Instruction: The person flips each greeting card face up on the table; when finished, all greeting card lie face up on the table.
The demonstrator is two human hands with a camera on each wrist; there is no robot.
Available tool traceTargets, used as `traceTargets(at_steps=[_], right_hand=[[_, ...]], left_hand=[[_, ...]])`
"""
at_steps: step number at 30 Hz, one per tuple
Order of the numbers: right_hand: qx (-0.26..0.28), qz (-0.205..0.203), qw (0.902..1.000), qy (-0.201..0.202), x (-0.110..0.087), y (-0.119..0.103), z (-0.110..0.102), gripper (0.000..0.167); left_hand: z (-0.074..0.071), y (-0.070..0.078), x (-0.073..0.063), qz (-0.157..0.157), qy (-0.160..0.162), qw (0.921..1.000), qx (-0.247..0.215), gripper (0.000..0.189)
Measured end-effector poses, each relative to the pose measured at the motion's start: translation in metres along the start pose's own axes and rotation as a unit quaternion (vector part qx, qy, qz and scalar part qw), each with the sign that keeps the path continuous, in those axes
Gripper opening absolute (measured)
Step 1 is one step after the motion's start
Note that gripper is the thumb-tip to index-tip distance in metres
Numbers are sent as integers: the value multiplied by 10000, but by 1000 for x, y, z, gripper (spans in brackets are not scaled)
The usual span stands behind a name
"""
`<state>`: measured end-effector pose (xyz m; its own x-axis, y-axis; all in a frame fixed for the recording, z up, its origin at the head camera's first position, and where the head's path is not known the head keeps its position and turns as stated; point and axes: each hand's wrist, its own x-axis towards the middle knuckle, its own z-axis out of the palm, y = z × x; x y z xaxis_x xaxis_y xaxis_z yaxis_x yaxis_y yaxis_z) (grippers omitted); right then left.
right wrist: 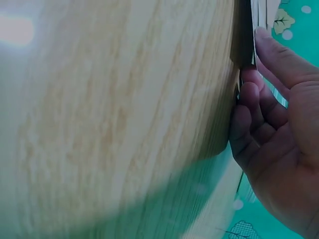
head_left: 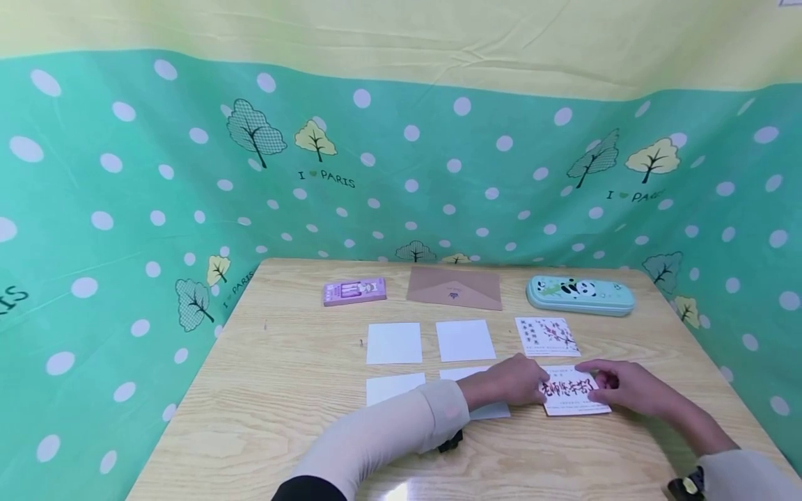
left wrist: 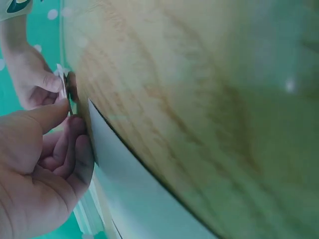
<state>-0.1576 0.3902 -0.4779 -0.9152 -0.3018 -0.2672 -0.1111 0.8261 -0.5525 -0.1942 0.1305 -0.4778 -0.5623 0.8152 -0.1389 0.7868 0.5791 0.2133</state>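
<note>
A square white greeting card (head_left: 567, 400) printed with large red characters lies between my two hands at the right of the table. My left hand (head_left: 519, 380) pinches its left edge; in the left wrist view the thumb is on top and the fingers curl below. On the opposite edge my right hand (head_left: 633, 391) grips the card, thumb above and curled fingers (right wrist: 249, 94) underneath in the right wrist view. Just beyond it is a card with a blossom branch (head_left: 551, 337). The card held is seen almost edge-on in both wrist views.
Several blank white cards (head_left: 393, 343) lie in rows left of the hands, two partly covered by my left arm. Along the back are a purple box (head_left: 354, 291), a brown envelope (head_left: 454, 287) and a teal panda pencil case (head_left: 579, 296). A dotted cloth (head_left: 410, 188) hangs behind.
</note>
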Motion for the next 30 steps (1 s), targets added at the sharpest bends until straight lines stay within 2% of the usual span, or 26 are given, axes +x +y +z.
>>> traceTargets(at_steps=[5,8,14,21,26,30], right_hand=[[-193,-15,9996,183,0,-2,3,54],[-238,-87,9993,287,0,-1,5,53],[-291,-161,9987,384,0,3,9,52],[-175,-169,9994,233,-3,0,4,53],[22,-310,9993,192,-2,-7,-3,50],[-102,-587,9976,357,6,-13,-9,48]], left_hand=[[2,3,2,-401,-70,9991,-84,30],[3,5,2,-532,-61,9985,-122,33],[2,6,0,-517,-30,9986,-110,26],[2,6,0,-483,-58,9986,-187,37],[-2,0,-3,-754,-76,9949,-673,46],[-12,-15,-13,-861,15,9905,-1069,49]])
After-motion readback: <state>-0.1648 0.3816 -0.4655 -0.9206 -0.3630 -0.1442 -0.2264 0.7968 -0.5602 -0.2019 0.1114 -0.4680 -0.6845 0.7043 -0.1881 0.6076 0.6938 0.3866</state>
